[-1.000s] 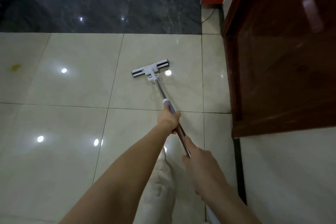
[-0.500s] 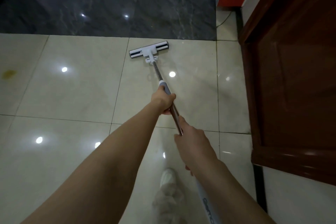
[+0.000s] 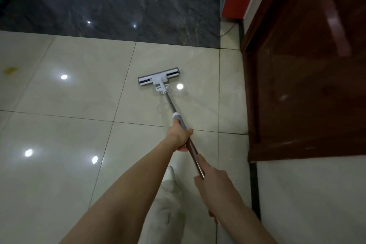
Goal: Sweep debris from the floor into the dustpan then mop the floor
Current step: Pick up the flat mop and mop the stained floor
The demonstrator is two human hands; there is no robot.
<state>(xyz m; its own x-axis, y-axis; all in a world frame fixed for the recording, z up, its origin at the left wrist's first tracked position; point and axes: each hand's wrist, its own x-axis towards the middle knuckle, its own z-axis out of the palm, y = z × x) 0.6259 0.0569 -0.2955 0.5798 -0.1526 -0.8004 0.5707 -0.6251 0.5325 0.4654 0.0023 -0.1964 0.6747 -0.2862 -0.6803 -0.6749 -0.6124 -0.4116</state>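
- Head view: your left hand (image 3: pixel 180 136) is clamped round the grey grip of the silver-poled flat mop (image 3: pixel 170 103); your right hand (image 3: pixel 214 186) wraps the pole nearer you.
- The white-and-black mop head (image 3: pixel 159 79) lies flat on the glossy beige floor tile (image 3: pixel 79 89), left of the brown wooden door (image 3: pixel 307 85).
- Half a second ago the head sat at the dark marble strip (image 3: pixel 118 12); now it is pulled back, mid-tile.

The mop (image 3: pixel 158 79) lies with its flat white head, dark-striped at both ends, flat on the glossy cream floor (image 3: pixel 59 134), a little short of the dark marble band (image 3: pixel 118 12) along its far edge. Its slim metal shaft, with a grey collar, slants back.
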